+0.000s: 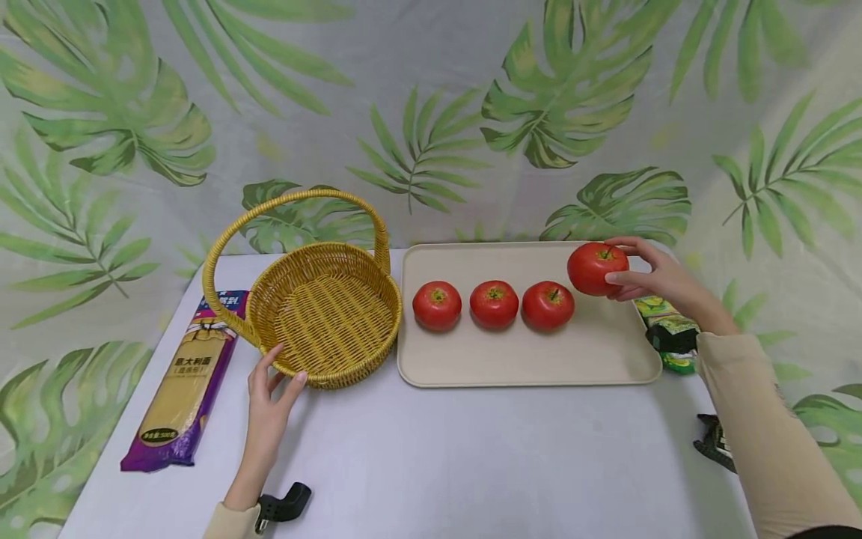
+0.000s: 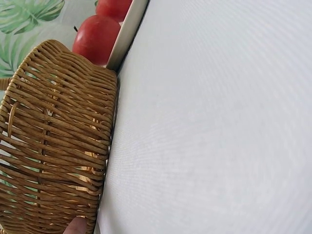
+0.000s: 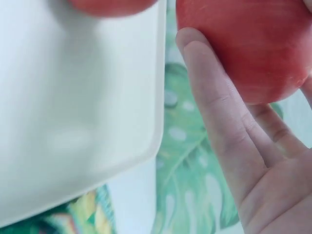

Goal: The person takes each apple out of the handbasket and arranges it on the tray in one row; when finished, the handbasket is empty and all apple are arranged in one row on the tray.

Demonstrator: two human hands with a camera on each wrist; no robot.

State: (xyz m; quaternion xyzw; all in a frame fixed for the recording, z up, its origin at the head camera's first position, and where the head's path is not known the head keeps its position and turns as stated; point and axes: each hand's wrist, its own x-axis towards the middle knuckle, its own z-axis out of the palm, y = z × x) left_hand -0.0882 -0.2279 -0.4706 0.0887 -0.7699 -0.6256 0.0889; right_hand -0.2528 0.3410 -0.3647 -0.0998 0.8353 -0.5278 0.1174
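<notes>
My right hand (image 1: 646,277) holds a red tomato (image 1: 592,269) above the right part of a beige tray (image 1: 525,367). In the right wrist view, the fingers (image 3: 212,92) lie along the underside of that tomato (image 3: 253,48). Three more tomatoes, a left one (image 1: 437,305), a middle one (image 1: 494,305) and a right one (image 1: 548,306), sit in a row on the tray. My left hand (image 1: 269,404) touches the near-left side of a woven basket (image 1: 323,382), thumb and fingers spread. One fingertip (image 2: 76,225) shows against its outer wall in the left wrist view.
A pack of spaghetti (image 1: 178,382) lies left of the basket, whose tall handle (image 1: 296,196) arches upward. Green and yellow packets (image 1: 673,329) lie beside the tray's right edge. A black packet (image 1: 715,443) is partly hidden by the right sleeve. Leaf-patterned cloth (image 1: 431,135) hangs behind the table.
</notes>
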